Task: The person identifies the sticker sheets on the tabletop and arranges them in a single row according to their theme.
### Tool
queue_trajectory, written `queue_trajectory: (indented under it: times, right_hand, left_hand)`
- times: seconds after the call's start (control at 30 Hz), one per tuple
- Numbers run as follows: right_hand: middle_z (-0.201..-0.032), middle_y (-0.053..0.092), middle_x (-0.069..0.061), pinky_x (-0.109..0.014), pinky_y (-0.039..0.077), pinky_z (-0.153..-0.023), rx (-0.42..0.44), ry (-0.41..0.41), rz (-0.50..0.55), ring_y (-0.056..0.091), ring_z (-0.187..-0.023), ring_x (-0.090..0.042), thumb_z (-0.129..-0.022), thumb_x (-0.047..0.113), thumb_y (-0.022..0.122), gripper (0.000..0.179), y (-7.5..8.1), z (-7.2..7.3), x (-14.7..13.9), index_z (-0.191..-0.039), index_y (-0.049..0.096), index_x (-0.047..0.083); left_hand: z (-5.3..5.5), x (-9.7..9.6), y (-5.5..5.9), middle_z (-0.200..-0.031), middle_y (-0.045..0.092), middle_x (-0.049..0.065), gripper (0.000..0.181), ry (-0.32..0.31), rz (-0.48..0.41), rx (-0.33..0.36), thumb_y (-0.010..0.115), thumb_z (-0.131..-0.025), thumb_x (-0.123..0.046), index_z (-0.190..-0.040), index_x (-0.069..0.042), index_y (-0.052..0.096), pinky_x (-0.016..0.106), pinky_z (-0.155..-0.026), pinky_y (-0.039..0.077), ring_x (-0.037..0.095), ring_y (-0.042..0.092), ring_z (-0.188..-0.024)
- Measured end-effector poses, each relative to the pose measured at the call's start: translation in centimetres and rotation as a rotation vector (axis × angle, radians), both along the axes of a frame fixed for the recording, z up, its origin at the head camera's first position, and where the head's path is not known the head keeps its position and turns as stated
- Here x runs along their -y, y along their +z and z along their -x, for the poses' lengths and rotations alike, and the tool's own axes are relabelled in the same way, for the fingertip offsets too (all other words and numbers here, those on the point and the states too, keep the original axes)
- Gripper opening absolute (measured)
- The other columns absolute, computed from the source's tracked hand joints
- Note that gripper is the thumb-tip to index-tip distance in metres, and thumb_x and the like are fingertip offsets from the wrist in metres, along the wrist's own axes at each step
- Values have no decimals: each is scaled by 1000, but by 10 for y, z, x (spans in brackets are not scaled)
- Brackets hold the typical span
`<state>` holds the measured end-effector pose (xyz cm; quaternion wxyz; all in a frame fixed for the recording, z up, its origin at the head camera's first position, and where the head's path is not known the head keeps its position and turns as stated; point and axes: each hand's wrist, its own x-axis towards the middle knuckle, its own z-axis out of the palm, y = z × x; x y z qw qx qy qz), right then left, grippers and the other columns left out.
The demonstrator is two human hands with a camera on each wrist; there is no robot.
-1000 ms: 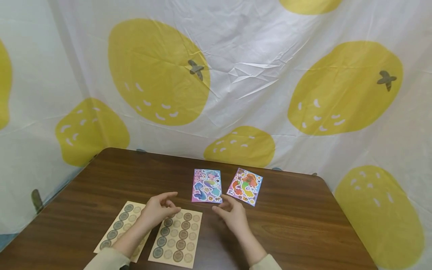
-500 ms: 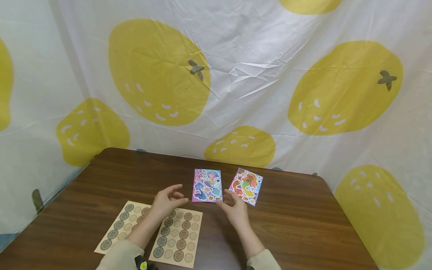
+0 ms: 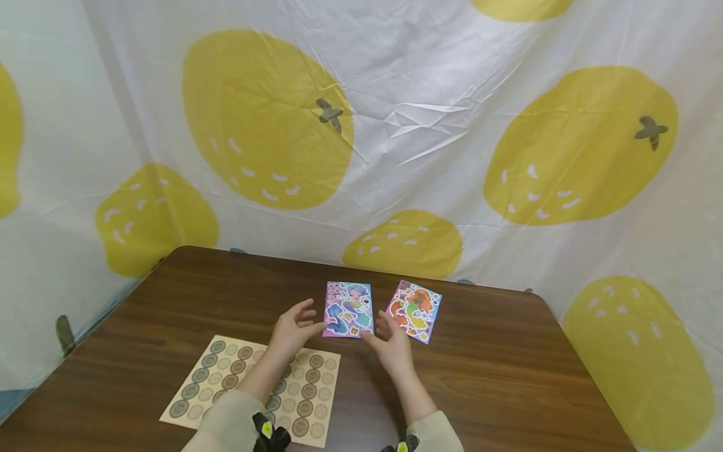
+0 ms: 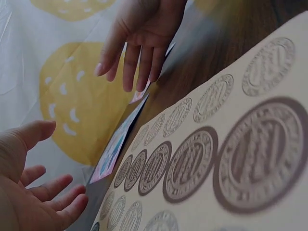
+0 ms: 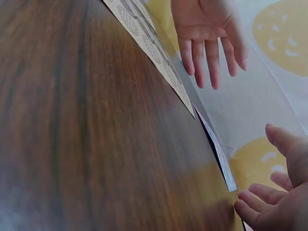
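Note:
Two mermaid sticker sheets lie flat toward the back of the table: a blue-and-purple one [image 3: 349, 309] and, to its right, an orange-and-green one [image 3: 419, 306]. My left hand [image 3: 292, 331] hovers by the near left corner of the blue-and-purple sheet. Near that sheet's lower right corner is my right hand [image 3: 394, 346], which hides part of the orange-and-green sheet's left edge. Fingers of both hands are loosely extended and hold nothing, as the wrist views show; contact with the sheet cannot be told. Below my left arm lie two beige sheets of round stamp-like stickers, left [image 3: 203, 383] and right [image 3: 307, 402].
The dark wooden table [image 3: 497, 376] has rounded far corners. Behind it hangs a white cloth [image 3: 418, 169] printed with large yellow fruit. My left forearm covers parts of both beige sheets.
My left hand has moved forward and right, from over the beige sheets to the blue-and-purple sheet. My right hand has shifted slightly right. The sheets stay in place.

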<state>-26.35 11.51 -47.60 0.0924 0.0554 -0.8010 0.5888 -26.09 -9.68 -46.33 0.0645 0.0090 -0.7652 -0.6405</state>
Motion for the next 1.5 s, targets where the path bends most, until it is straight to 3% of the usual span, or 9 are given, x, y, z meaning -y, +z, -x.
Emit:
queue_trajectory:
  times: [0.33,0.63,0.87,1.1,1.5]
  right_hand:
    - [-132,44,-38,-52,37,-102,26,32,84,44,-122,-48,-82,5,74,70,-5,8,6,-138,36,-13]
    - [-136,38,-39,-50,34,-104,61,54,149,39,-127,-47,-83,5,72,76,-6,11,8,-143,28,-11]
    - [-140,32,-39,-51,30,-107,78,99,185,33,-131,-48,-84,6,71,80,-6,9,7,-146,22,-8]
    - [-143,29,-38,-52,31,-105,110,136,179,30,-132,-48,-86,8,69,79,-4,11,3,-148,20,-5]
    - [-143,26,-40,-51,30,-106,144,205,275,30,-132,-48,-89,5,65,79,-3,10,3,-148,15,-7]
  left_hand:
    - [11,-9,-5,-125,55,30,68,0,-12,35,76,-80,-6,-139,5,43,48,-94,46,45,53,-113]
    - [16,-17,-7,-124,53,34,69,28,-38,22,75,-80,-4,-139,9,40,48,-94,46,46,52,-114]
    - [17,-21,-11,-129,50,33,73,19,-60,39,74,-80,-5,-142,5,37,49,-99,41,46,48,-120]
    - [18,-23,-11,-133,45,35,79,-33,-84,31,73,-82,-5,-147,5,29,49,-100,40,46,44,-124]
    - [19,-22,-11,-139,37,36,83,-86,-139,66,71,-83,-1,-149,3,21,49,-101,39,46,39,-128]
